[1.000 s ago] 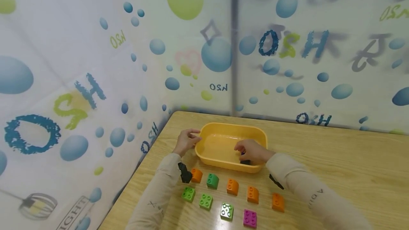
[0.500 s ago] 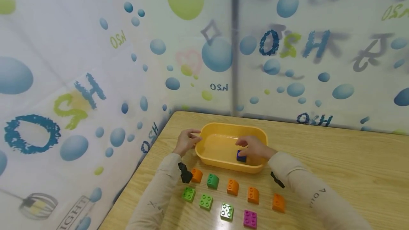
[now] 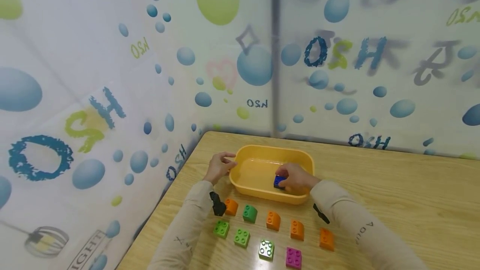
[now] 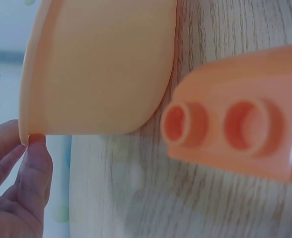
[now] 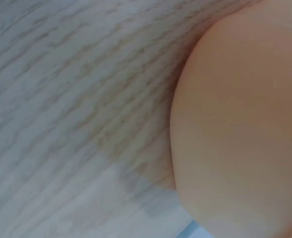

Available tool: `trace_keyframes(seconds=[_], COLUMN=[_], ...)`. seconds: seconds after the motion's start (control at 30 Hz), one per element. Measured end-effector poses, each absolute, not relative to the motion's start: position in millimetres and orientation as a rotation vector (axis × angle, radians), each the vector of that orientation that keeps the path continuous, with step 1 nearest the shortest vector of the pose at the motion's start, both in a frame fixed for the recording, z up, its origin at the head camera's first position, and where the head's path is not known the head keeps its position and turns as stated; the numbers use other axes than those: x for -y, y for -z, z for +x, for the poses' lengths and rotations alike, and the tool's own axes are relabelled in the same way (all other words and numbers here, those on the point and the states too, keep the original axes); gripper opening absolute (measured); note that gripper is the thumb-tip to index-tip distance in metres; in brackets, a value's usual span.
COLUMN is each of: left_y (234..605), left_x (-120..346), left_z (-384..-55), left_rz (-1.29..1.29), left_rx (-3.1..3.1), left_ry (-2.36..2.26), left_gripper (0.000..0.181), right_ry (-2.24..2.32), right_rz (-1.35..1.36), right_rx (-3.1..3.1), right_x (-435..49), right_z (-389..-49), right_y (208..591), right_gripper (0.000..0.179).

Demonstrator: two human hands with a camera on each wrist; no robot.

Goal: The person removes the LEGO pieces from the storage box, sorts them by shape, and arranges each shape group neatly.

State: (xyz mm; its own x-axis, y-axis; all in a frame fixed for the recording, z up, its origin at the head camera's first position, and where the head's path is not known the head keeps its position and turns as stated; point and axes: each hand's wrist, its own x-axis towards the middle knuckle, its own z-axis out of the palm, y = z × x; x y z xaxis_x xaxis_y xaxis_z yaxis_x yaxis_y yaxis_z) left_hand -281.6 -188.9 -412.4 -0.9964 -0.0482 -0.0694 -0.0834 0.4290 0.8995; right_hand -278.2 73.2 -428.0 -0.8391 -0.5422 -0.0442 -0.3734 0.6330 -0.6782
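Observation:
A yellow plastic tub [image 3: 258,193] sits on the wooden table. My left hand [image 3: 219,167] pinches its left rim between thumb and fingers; the left wrist view shows the fingertips on the tub's rim [image 4: 25,99]. Inside the tub, toward its front right, my right hand [image 3: 298,177] pinches a dark blue building block [image 3: 278,181] low over the floor. The right wrist view has only the tub's outer wall [image 5: 240,119] and the table, with the hand and block hidden.
In front of the tub, building blocks stand in two rows: curved-top orange blocks [image 3: 273,220] with a dark green one [image 3: 249,213], then light green square ones [image 3: 241,237] and a magenta one [image 3: 293,257]. A patterned curtain [image 3: 318,95] hangs behind the table.
The right hand first lifts slightly off the blue block, then closes on it again, and the block shifts a little left inside the tub. The left hand stays at the rim.

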Motion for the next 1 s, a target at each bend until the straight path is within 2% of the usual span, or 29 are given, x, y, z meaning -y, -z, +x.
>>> trace_keyframes(seconds=[0.2,0.6,1.0], left_y=[414,416,414], left_x=[187,186,189], left_z=[-282,-282,-283], left_rz=[-0.125,-0.118,-0.126], left_rx=[-2.628,-2.62,-2.612], left_ry=[-1.667,-1.675,-1.678], left_gripper=[0.029,0.029,0.029], right_ry=[1.022,1.053,1.182], right_rz=[-0.727,-0.699,-0.875], right_rx=[-2.645,-2.625,-2.535], right_x=[-74,-75,-91], right_z=[-278,-277,-270], right_y=[433,434,410], right_gripper=[0.033,0.028,0.032])
